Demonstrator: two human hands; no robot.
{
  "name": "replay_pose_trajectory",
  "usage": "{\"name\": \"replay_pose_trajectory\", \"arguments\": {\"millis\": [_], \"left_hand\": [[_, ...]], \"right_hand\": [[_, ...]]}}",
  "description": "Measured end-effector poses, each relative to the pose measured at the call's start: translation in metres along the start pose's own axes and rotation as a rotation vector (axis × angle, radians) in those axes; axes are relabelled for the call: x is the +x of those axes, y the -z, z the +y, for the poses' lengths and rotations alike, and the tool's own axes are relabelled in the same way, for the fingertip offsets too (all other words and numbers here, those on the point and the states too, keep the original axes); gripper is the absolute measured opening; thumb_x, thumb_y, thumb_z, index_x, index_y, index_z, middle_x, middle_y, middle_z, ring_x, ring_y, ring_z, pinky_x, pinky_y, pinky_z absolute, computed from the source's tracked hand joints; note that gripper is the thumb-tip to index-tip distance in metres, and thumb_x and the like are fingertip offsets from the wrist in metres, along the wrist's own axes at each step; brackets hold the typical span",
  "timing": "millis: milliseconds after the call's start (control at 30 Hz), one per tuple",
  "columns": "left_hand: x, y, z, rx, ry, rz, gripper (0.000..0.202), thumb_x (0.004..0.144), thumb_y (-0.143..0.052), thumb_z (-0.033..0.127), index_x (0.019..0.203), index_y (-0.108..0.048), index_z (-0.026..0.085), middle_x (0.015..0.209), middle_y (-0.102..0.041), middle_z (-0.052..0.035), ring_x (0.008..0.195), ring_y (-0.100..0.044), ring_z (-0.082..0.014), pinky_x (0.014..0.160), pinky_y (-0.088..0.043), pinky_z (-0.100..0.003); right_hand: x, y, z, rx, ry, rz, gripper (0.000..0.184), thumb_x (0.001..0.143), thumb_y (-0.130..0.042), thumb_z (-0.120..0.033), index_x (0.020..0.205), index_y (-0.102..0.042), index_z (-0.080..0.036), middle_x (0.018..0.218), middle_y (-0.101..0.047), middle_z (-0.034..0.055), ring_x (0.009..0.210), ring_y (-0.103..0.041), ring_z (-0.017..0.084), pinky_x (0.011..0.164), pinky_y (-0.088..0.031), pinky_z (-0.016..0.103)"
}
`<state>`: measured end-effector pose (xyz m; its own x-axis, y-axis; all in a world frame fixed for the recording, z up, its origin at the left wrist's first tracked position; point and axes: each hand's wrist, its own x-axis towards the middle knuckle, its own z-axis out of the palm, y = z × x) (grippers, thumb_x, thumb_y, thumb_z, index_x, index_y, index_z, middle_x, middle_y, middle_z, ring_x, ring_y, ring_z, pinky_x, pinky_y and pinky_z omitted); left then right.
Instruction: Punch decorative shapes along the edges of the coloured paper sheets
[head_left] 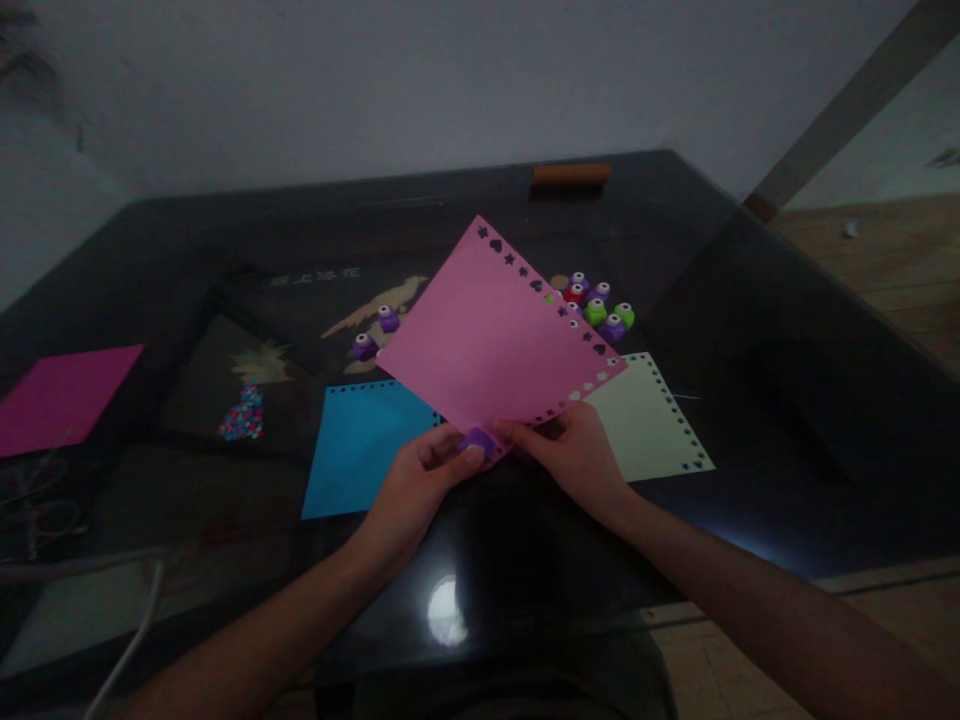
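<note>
I hold a pink paper sheet [491, 335] tilted above the dark glass table [787, 400]. Small shapes are punched along its upper right and lower right edges. My left hand [420, 475] is closed on a small purple punch [478, 440] at the sheet's near corner, thumb pressed on top. My right hand [574, 450] pinches the sheet's lower edge just right of the punch. Under the sheet lie a blue sheet [360, 445] and a cream sheet [649, 420], both with punched borders.
Several small punches [600, 305], green, purple and red, cluster behind the pink sheet; two purple ones [375, 333] sit further left. A magenta sheet [64, 395] lies at far left, a pile of confetti [244, 415] beside it. A wooden block [570, 174] is at the table's back edge.
</note>
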<state>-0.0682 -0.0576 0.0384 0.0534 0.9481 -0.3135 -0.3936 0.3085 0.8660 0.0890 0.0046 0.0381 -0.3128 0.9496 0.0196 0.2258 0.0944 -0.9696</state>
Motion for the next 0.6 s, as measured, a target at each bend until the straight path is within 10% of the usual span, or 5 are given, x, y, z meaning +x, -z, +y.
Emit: {"name": "replay_pose_trajectory", "arguments": {"millis": [600], "left_hand": [[-0.0005, -0.0005, -0.0037, 0.008, -0.037, 0.015, 0.027, 0.081, -0.069, 0.026, 0.107, -0.068, 0.018, 0.112, -0.071, -0.0074, 0.104, -0.065, -0.0218, 0.101, -0.042, -0.037]], "right_hand": [[-0.0009, -0.0014, -0.0026, 0.046, 0.005, 0.000, 0.013, 0.072, -0.071, -0.029, 0.070, -0.069, -0.016, 0.068, -0.072, 0.0047, 0.059, -0.065, 0.018, 0.052, -0.050, 0.026]]}}
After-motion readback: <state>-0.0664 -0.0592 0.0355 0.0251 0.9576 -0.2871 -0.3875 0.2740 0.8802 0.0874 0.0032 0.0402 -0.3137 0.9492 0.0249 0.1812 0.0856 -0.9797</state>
